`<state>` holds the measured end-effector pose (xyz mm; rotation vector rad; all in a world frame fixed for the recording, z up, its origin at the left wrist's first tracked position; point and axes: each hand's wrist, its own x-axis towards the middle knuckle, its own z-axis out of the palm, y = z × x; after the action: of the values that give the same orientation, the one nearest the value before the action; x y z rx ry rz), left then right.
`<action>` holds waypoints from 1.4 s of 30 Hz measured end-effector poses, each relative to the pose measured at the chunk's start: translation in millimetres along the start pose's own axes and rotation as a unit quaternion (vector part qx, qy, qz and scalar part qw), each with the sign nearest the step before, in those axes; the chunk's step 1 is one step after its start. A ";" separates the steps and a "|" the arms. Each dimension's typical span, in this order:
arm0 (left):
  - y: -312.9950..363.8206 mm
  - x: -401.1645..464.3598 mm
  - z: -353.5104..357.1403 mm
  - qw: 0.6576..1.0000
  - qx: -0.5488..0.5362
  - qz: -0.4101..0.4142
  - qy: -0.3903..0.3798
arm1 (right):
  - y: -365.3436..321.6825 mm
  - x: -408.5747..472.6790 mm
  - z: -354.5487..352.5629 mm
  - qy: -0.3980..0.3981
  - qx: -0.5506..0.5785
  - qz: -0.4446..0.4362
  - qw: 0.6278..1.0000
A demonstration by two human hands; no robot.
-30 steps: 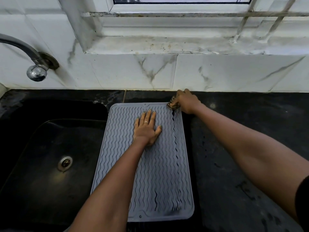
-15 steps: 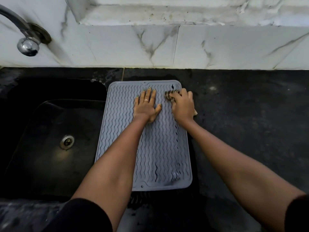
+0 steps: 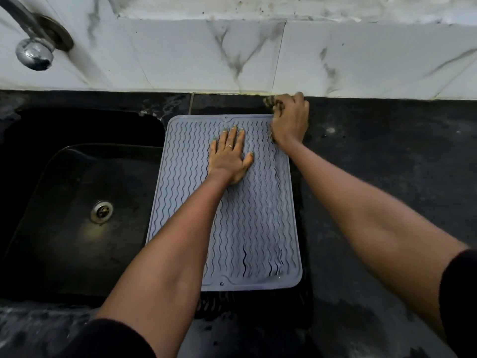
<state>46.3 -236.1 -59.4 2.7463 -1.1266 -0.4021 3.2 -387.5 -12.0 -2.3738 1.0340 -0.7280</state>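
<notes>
A grey ribbed drying mat (image 3: pixel 247 228) lies flat on the black counter (image 3: pixel 387 177), just right of the sink. My left hand (image 3: pixel 230 156) rests flat on the mat's upper half with fingers straight and spread, a ring on one finger. My right hand (image 3: pixel 290 120) is at the mat's far right corner, close to the wall, with its fingers curled round a dark striped scrubbing pad (image 3: pixel 273 103) that sticks out past the knuckles. Dark wet streaks mark the mat's near right part.
A black sink (image 3: pixel 64 202) with a metal drain (image 3: pixel 101 211) fills the left. A chrome tap (image 3: pixel 33 51) sticks out of the white marble-tiled wall (image 3: pixel 335 60) at top left. The counter's front edge is wet.
My right hand with the pad has moved from the mat's upper middle out to its far right corner by the wall. My left hand has stayed pressed on the mat.
</notes>
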 end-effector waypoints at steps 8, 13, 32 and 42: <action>-2.8 -9.6 3.4 0.999 -0.008 0.022 0.039 | 8.8 -119.3 -13.7 -0.039 -0.072 -0.063 0.995; -3.3 -14.6 10.7 0.998 -0.008 0.031 0.051 | 8.7 -30.6 9.4 -0.060 -0.095 -0.001 0.994; 14.2 -50.2 1.4 0.993 0.040 0.108 0.000 | 21.8 -97.3 -40.3 -0.142 -0.100 -0.002 0.985; 23.9 -58.6 -9.7 0.992 0.086 0.067 -0.064 | -2.6 -94.7 -49.5 -0.008 -0.024 0.005 1.000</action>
<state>-6.7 -211.4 -33.4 2.8010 -1.4316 -0.4924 -81.1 -323.0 0.0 -2.4096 1.0690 -0.6871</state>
